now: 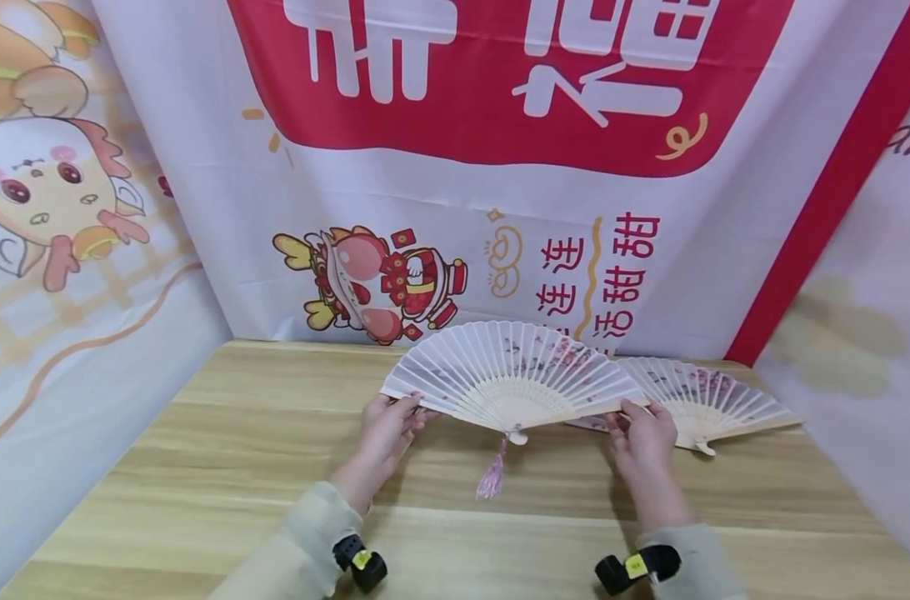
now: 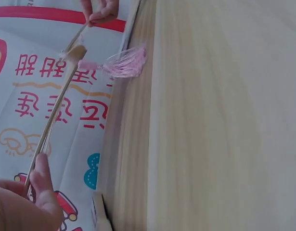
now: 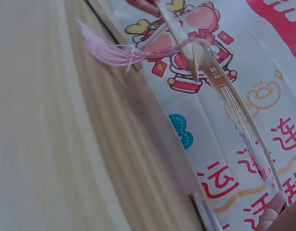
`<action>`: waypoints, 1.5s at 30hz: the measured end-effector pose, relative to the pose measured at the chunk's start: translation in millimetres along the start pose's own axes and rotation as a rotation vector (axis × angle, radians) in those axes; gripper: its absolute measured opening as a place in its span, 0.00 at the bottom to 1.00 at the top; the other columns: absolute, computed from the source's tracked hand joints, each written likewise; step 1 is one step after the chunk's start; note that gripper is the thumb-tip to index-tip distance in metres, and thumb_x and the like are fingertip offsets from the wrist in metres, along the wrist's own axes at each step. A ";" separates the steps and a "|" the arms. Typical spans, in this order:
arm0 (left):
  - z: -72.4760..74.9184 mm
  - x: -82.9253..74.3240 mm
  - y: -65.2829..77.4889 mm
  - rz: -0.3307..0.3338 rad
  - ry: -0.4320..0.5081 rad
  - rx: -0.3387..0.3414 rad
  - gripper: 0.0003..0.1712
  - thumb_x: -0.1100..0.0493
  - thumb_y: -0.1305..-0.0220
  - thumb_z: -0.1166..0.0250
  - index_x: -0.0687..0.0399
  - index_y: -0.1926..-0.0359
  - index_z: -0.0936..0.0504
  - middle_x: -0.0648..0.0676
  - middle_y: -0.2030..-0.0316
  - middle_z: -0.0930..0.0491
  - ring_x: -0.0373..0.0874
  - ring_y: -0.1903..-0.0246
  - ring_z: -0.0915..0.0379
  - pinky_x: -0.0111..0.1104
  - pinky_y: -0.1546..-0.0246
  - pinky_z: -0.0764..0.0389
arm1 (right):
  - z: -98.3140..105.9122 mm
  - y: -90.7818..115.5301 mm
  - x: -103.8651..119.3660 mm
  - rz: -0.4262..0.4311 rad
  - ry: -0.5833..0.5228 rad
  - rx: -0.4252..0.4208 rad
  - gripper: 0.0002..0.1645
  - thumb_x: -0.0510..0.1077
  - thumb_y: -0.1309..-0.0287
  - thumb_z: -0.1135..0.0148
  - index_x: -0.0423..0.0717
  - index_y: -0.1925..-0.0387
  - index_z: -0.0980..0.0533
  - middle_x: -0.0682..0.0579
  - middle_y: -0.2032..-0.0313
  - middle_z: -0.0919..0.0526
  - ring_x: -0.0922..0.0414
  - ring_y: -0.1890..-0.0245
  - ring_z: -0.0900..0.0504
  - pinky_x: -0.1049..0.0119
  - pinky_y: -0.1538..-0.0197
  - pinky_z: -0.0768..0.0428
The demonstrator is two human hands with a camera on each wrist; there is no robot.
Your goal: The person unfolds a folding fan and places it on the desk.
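A spread folding fan with white pleats, pink and grey flower print and pale wooden ribs is held up over the table, its arc upward. My left hand pinches its left outer corner between thumb and fingers. At the opposite corner, my right hand pinches the other outer stick. A pink tassel dangles from the pivot at the bottom middle. Seen nearly edge-on in the right wrist view, the fan slants between both hands. Behind my right hand lies a second spread fan of similar print, partly hidden.
The wooden table reaches back to a white cloth backdrop with red lettering and a cartoon dragon. Printed cloth also stands along the left side. At the table's back edge, a narrow wooden piece shows in the left wrist view.
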State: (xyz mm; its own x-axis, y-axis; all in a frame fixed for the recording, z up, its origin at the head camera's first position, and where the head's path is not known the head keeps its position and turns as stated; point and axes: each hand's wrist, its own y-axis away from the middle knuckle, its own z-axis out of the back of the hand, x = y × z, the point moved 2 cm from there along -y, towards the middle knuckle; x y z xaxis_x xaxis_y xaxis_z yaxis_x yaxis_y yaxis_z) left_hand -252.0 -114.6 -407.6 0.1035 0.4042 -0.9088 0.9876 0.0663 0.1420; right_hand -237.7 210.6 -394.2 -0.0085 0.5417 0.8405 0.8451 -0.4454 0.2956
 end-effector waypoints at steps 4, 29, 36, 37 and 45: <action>5.8 -5.3 7.0 0.070 -0.096 0.060 0.18 0.67 0.28 0.47 0.68 0.40 0.32 0.52 0.66 0.15 0.42 0.67 0.14 0.22 0.73 0.21 | 8.2 1.4 4.1 -0.015 0.087 0.051 0.13 0.34 0.31 0.49 0.52 0.51 0.37 0.60 0.72 0.23 0.66 0.75 0.24 0.80 0.66 0.19; 45.8 -2.3 55.0 0.244 -0.305 0.286 0.19 0.64 0.34 0.36 0.74 0.47 0.24 0.57 0.69 0.12 0.41 0.69 0.13 0.23 0.66 0.15 | 96.8 9.6 26.8 -0.155 0.343 0.487 0.11 0.37 0.26 0.52 0.50 0.65 0.27 0.55 0.71 0.14 0.62 0.66 0.13 0.78 0.59 0.16; 50.5 1.4 65.0 0.285 -0.377 0.369 0.17 0.66 0.36 0.36 0.76 0.50 0.24 0.60 0.68 0.12 0.43 0.70 0.13 0.26 0.66 0.14 | 119.8 10.3 27.7 -0.226 0.435 0.523 0.10 0.36 0.27 0.51 0.48 0.65 0.26 0.52 0.70 0.12 0.61 0.67 0.12 0.76 0.60 0.16; 51.1 1.7 66.5 0.292 -0.397 0.376 0.16 0.67 0.36 0.36 0.76 0.51 0.23 0.59 0.69 0.12 0.43 0.70 0.13 0.26 0.67 0.14 | 122.4 10.9 27.8 -0.244 0.449 0.534 0.09 0.36 0.27 0.51 0.48 0.65 0.26 0.52 0.70 0.12 0.60 0.66 0.12 0.76 0.60 0.16; 57.9 0.2 79.5 0.363 -0.577 0.424 0.06 0.65 0.37 0.35 0.67 0.63 0.19 0.55 0.75 0.13 0.38 0.78 0.16 0.20 0.80 0.20 | 138.2 14.7 31.5 -0.286 0.669 0.632 0.05 0.41 0.28 0.48 0.45 0.61 0.26 0.52 0.69 0.12 0.60 0.67 0.12 0.74 0.62 0.16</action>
State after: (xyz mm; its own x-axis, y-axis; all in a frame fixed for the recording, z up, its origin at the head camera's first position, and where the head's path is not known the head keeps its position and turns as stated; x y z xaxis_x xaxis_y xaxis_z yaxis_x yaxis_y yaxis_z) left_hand -166.6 -162.0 -419.2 0.3570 -0.2094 -0.9103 0.8290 -0.3780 0.4121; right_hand -151.7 319.6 -426.1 -0.3968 -0.0352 0.9172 0.8938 0.2126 0.3949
